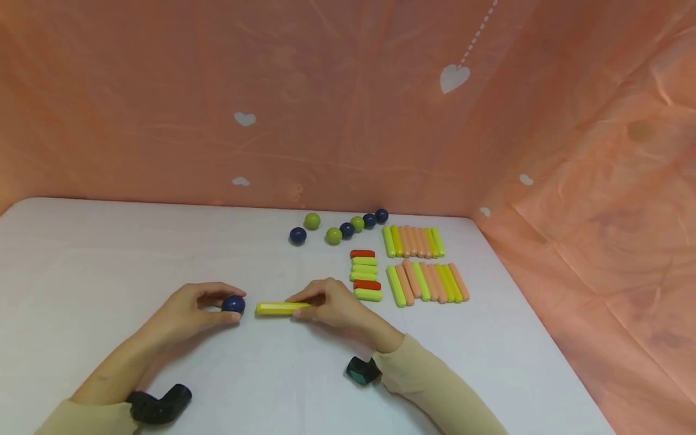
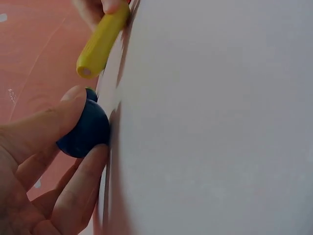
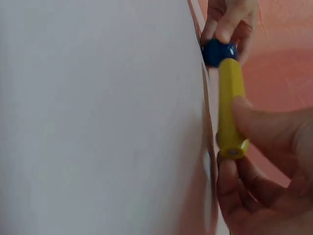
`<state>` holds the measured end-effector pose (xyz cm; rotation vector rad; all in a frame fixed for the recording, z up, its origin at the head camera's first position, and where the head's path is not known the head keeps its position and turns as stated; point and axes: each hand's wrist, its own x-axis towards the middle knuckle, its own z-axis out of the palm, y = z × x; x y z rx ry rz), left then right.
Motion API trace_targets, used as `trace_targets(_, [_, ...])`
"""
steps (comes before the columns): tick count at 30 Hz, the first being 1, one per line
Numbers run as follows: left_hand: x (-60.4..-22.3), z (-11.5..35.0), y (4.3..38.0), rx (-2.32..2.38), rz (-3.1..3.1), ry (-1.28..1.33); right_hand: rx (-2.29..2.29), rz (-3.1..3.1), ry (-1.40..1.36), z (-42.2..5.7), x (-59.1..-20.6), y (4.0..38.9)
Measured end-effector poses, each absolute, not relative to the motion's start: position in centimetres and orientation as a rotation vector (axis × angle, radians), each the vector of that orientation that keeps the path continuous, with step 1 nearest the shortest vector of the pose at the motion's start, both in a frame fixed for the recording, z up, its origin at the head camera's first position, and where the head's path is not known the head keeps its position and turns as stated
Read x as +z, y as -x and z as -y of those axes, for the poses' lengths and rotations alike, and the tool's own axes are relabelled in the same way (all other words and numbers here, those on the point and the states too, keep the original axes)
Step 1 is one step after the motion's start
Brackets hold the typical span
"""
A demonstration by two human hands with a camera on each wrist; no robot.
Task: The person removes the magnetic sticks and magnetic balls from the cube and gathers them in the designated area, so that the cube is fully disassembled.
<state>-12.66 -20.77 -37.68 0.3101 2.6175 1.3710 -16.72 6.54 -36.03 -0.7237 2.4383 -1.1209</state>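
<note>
Between thumb and fingers, my left hand (image 1: 190, 309) grips a dark blue ball (image 1: 233, 304) low over the white table. My right hand (image 1: 333, 308) pinches a yellow stick (image 1: 278, 309) by its right end. The stick (image 2: 101, 44) is faceted, with a small round pale spot at its end in the left wrist view. Its free end points left toward the ball, with a short gap between them in the head view. In the right wrist view the stick (image 3: 230, 98) overlaps the lower edge of the ball (image 3: 215, 53).
At the back, several green balls (image 1: 312, 221) and dark blue balls (image 1: 297, 235) lie on the white table (image 1: 136, 254). Short red and lime sticks (image 1: 365, 276) form a column right of centre. Longer lime, yellow and peach sticks (image 1: 426, 283) lie in two rows beyond my right hand.
</note>
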Motion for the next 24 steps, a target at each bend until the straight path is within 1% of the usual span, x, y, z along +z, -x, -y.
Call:
trace_targets(6, [-38.0, 20.7, 12.7, 1.38, -2.651, -0.315, -1.3, -2.442, 0.65, -9.4, -35.4, 16.2])
trace_targets(16, [-38.2, 20.6, 12.6, 1.364, -2.654, -0.319, -1.365, -2.582, 0.489, -15.0, -34.3, 15.6])
trace_targets(19, [-38.2, 20.7, 12.7, 1.351, -2.66, -0.317, -1.434, -2.594, 0.374, -16.9, -33.9, 15.5])
trace_targets(24, [-38.2, 20.6, 12.7, 1.34, -2.663, -0.321, -1.538, -2.589, 0.102, -19.6, -33.6, 15.7])
